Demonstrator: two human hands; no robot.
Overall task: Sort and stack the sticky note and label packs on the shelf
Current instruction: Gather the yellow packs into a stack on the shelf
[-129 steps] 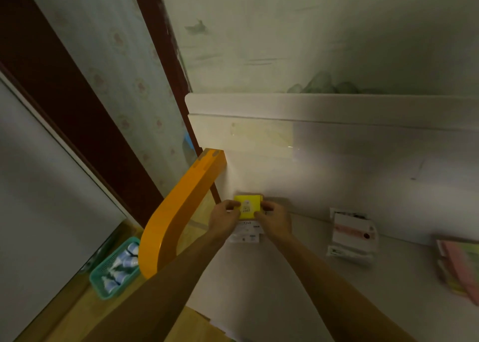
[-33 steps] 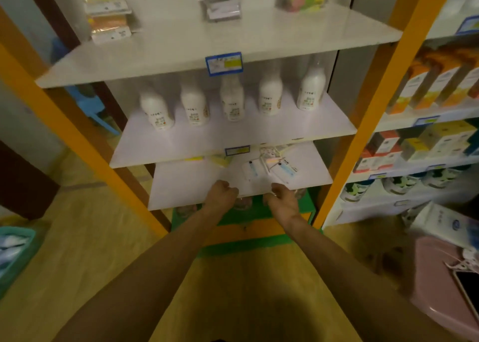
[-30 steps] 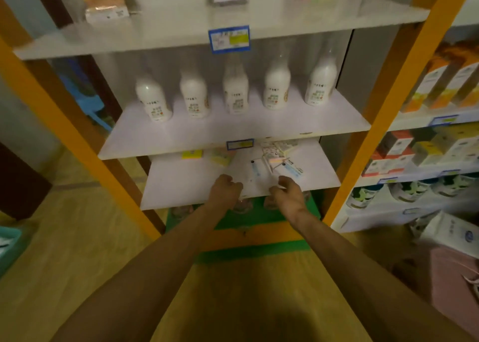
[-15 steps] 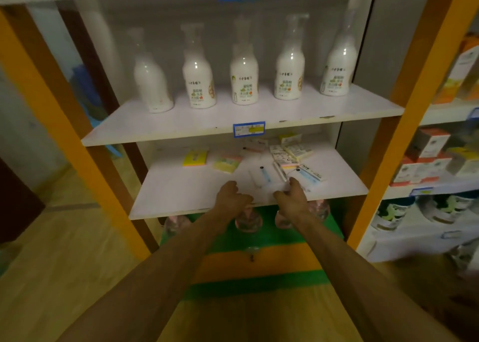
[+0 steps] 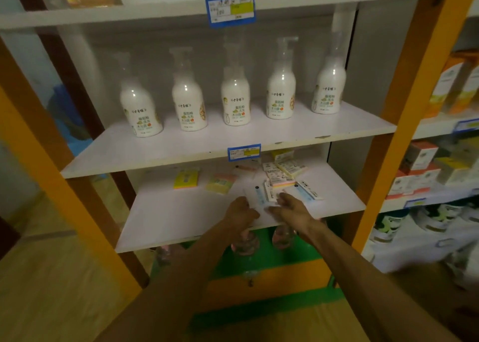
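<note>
On the low white shelf (image 5: 181, 220) lie scattered packs. A yellow sticky note pack (image 5: 186, 179) sits at the back left, with a pale yellow-pink pack (image 5: 220, 183) beside it. A loose pile of label packs (image 5: 281, 176) lies at the right, with a long blue-striped pack (image 5: 308, 190) at its edge and another blue-striped pack (image 5: 259, 196) at its left. My left hand (image 5: 239, 212) is over the shelf front, fingers curled, holding nothing that I can see. My right hand (image 5: 291, 208) reaches with fingers extended to the pile's near edge.
Several white pump bottles (image 5: 234, 100) stand on the shelf above. More packs lie on the top shelf (image 5: 129, 10). Orange uprights (image 5: 412, 103) frame the unit. Boxes (image 5: 420, 165) fill the shelves at the right. Clear bottles (image 5: 245, 242) stand under the low shelf.
Both hands left the yellow pack on the top shelf. My view dropped to the low shelf and both hands moved forward over its front edge toward the pile.
</note>
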